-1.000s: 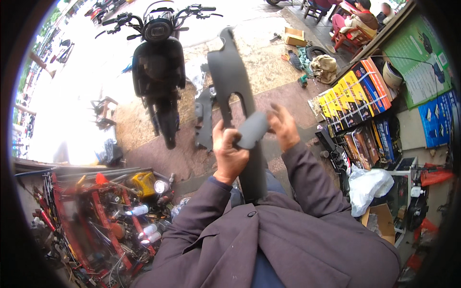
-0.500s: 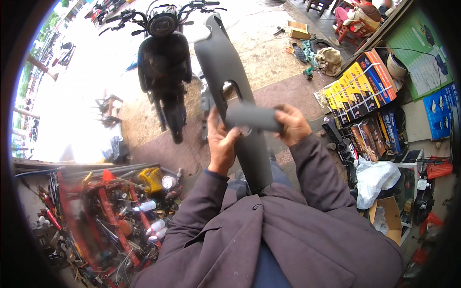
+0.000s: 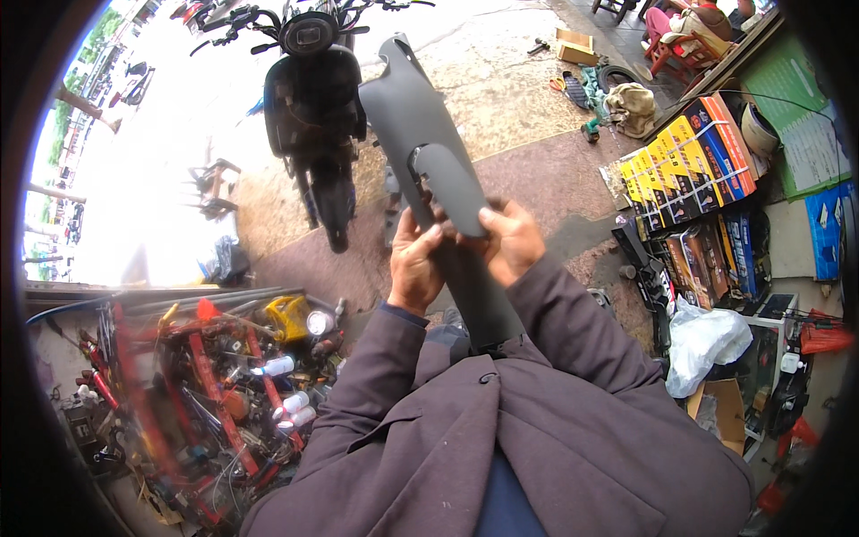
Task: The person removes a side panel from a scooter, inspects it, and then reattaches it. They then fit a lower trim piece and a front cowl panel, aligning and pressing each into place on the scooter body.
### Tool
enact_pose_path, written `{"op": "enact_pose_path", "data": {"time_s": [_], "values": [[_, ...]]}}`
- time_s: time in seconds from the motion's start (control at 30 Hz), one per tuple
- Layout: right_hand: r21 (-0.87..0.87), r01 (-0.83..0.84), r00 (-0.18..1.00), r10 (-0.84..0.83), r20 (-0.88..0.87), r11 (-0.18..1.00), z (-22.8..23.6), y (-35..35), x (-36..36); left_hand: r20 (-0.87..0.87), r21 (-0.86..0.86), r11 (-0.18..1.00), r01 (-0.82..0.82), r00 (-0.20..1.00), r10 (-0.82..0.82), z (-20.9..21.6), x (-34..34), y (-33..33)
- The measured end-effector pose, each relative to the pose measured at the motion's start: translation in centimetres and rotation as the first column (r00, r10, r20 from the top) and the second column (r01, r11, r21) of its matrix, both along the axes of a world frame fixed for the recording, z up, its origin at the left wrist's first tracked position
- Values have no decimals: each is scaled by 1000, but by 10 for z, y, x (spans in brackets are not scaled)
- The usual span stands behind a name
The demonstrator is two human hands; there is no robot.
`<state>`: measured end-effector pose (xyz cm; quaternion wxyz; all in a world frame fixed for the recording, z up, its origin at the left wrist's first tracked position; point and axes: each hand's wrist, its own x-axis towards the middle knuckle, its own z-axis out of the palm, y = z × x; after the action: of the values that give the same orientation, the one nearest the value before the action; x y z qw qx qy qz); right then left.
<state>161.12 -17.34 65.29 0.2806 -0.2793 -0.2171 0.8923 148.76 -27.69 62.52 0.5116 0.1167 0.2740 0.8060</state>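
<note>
A long dark grey plastic body panel (image 3: pixel 407 107) stretches from my lap away toward a parked scooter. Over its oval opening lies a smaller dark grey oval cover (image 3: pixel 455 183), lined up with the panel's length; a gap shows at its upper left edge. My left hand (image 3: pixel 417 267) grips the left edge of the panel, thumb on top near the cover's lower end. With the thumb on the cover's lower right edge, my right hand (image 3: pixel 510 240) holds that cover, its other fingers hidden underneath. Whether the cover is seated or only resting cannot be made out.
The black scooter (image 3: pixel 318 116) stands ahead, left of the panel. A red rack (image 3: pixel 210 376) crowded with tools and bottles is at lower left. Strapped yellow and orange boxes (image 3: pixel 689 161), a white plastic bag (image 3: pixel 702 345) and a cardboard box (image 3: pixel 725 412) stand at right. People sit at far right.
The cover has turned from crosswise above the panel to lie lengthwise over the opening. My right hand has come inward and left with it. The left hand stays at the panel edge.
</note>
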Motion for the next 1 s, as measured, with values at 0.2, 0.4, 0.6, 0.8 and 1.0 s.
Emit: {"op": "enact_pose_path", "data": {"time_s": [0.2, 0.4, 0.6, 0.8, 1.0], "values": [[35, 48, 990, -53, 135, 998, 2, -1, -2, -40, 10, 1000, 15, 999, -15, 5, 10, 6], [242, -34, 940, -51, 336, 970, 0, 8, 2, -39, -22, 999, 26, 999, -26, 9, 20, 8], [518, -140, 851, -165, 499, 844, 0, 11, 3, -115, -59, 998, -5, 993, -2, 11, 26, 8], [594, -263, 838, -126, 531, 760, 1, 16, 10, -255, -105, 993, -49, 967, 21, 10, 30, 8], [636, -315, 889, -15, 457, 704, -11, 29, 13, -404, -172, 978, -120, 914, 41, 17, 32, 6]]}}
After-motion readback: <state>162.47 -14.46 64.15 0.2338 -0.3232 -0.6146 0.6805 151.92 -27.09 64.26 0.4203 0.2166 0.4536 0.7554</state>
